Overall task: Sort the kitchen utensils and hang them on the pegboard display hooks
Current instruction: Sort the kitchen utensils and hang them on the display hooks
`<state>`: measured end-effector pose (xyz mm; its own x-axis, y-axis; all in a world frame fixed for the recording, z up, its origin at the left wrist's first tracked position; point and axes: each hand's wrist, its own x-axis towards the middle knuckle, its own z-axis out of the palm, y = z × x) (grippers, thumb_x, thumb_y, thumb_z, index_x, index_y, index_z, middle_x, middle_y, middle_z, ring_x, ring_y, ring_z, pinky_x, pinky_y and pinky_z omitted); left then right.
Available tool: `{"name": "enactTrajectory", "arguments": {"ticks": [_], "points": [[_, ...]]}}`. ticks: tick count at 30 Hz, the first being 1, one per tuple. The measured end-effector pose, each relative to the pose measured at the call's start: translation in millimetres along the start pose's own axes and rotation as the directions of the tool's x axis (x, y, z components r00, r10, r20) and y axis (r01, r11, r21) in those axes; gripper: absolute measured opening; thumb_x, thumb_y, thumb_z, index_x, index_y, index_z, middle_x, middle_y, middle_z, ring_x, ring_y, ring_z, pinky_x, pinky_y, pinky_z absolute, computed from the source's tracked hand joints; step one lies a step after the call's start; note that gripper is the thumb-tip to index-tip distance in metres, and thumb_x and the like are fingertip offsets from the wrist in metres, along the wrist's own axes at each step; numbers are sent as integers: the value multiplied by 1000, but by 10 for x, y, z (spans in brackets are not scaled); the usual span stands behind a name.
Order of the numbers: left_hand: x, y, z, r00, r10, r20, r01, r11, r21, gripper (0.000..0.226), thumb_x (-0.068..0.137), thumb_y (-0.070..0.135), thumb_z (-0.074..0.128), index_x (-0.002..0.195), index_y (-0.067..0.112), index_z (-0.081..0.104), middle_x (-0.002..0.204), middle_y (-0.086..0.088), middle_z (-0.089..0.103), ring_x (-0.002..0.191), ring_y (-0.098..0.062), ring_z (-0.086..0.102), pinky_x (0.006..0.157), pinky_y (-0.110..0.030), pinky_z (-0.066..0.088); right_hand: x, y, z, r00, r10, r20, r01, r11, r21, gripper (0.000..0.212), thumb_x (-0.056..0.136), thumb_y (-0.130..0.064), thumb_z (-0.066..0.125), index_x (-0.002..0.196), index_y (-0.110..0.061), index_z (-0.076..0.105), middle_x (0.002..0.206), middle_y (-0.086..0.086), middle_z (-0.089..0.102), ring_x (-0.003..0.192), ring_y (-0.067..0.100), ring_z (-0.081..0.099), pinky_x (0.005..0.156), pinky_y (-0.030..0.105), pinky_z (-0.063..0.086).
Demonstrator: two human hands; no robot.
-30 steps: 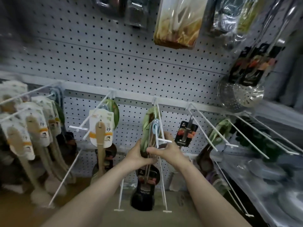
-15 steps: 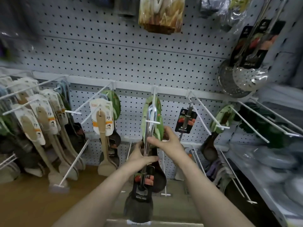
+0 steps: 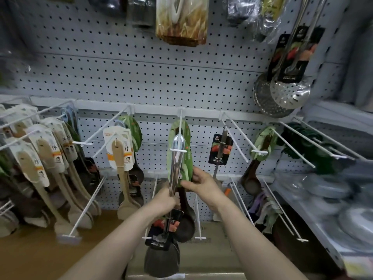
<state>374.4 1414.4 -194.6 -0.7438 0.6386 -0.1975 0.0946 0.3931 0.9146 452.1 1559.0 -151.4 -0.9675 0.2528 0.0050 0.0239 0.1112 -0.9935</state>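
Observation:
A long steel-handled utensil (image 3: 175, 162) with a dark head and a black label card hangs upright at the tip of the middle white hook (image 3: 178, 150) on the grey pegboard (image 3: 141, 73). My left hand (image 3: 164, 201) grips its shiny handle below the hook. Behind it on the same hook hangs a dark ladle with a green card (image 3: 186, 160). My right hand (image 3: 198, 183) pinches the lower edge of that green card.
Wooden spatulas (image 3: 40, 164) in white cards crowd the hooks at left. One wooden spatula (image 3: 121, 158) hangs left of centre. A carded steel utensil (image 3: 221, 150) and another green-card ladle (image 3: 260, 150) hang to the right. Steel skimmers (image 3: 286, 93) hang upper right. Plates (image 3: 343, 199) fill the right shelf.
The steel handle's top loop has come up to the tip of the middle hook. My right hand has shifted down onto the green card. The view has tilted slightly downward.

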Motion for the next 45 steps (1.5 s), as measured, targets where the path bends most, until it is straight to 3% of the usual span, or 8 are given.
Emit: {"name": "enactTrajectory", "arguments": {"ticks": [9, 13, 22, 24, 27, 37, 42, 45], "points": [[-322, 153, -8, 997, 17, 77, -25, 994, 105, 29, 91, 20, 62, 116, 30, 50, 114, 0, 58, 108, -17, 57, 98, -32, 45, -173, 46, 47, 996, -70, -61, 68, 997, -34, 35, 80, 2, 76, 112, -10, 69, 101, 5, 76, 92, 13, 71, 81, 27, 58], [-381, 25, 26, 994, 77, 81, -89, 985, 149, 48, 84, 32, 62, 130, 23, 48, 120, -1, 60, 113, -18, 57, 103, -41, 44, -316, 84, 64, 994, -105, -43, 102, 992, -74, 30, 77, 3, 78, 102, -11, 73, 96, 4, 76, 91, 15, 71, 85, 31, 58], [-591, -112, 84, 987, 148, 54, -155, 972, 175, 92, 64, 67, 56, 139, 17, 41, 125, 5, 59, 117, -10, 55, 99, -26, 44, -638, 40, 200, 988, -149, -37, 146, 987, -75, 26, 77, 4, 77, 103, 3, 72, 102, 16, 74, 93, 18, 70, 88, 33, 57], [-711, -80, 69, 984, 176, 34, -180, 973, 146, 78, 68, 62, 60, 133, 21, 47, 122, 5, 60, 113, -8, 57, 97, -27, 46, -698, 5, 255, 988, -148, -31, 146, 987, -74, 26, 77, 1, 78, 103, -1, 73, 102, 11, 75, 95, 19, 70, 89, 33, 57], [-901, 23, 47, 966, 258, -17, -257, 966, 43, 29, 90, 19, 64, 114, 32, 56, 107, 14, 63, 98, 8, 60, 82, -9, 46, -778, -97, 336, 988, -150, -16, 149, 987, -66, 25, 78, 2, 78, 99, -11, 75, 97, 0, 76, 92, 12, 70, 85, 27, 55], [-1167, 340, -217, 897, 403, -182, -425, 899, -106, 30, 95, 13, 55, 107, 41, 51, 105, 28, 53, 89, 30, 48, 74, 6, 36, -850, -568, 608, 969, -245, -31, 245, 970, -10, 25, 82, 1, 74, 107, -4, 72, 104, 8, 75, 95, 16, 69, 89, 28, 55], [-1298, 335, -420, 886, 412, -213, -430, 902, -45, 32, 98, 23, 50, 130, 22, 53, 115, 14, 53, 106, -2, 52, 67, 5, 35, -885, -735, 830, 964, -264, -23, 264, 964, -12, 28, 84, 1, 72, 112, -3, 71, 108, 9, 74, 98, 13, 69, 92, 30, 55], [-1325, 353, -561, 868, 423, -259, -448, 893, -41, 35, 98, 22, 52, 132, 19, 53, 122, 8, 54, 119, -12, 50, 84, -8, 38, -866, -841, 973, 957, -290, -19, 289, 957, -21, 27, 85, -3, 72, 111, -10, 72, 108, 2, 74, 102, 11, 68, 94, 27, 53]]}}
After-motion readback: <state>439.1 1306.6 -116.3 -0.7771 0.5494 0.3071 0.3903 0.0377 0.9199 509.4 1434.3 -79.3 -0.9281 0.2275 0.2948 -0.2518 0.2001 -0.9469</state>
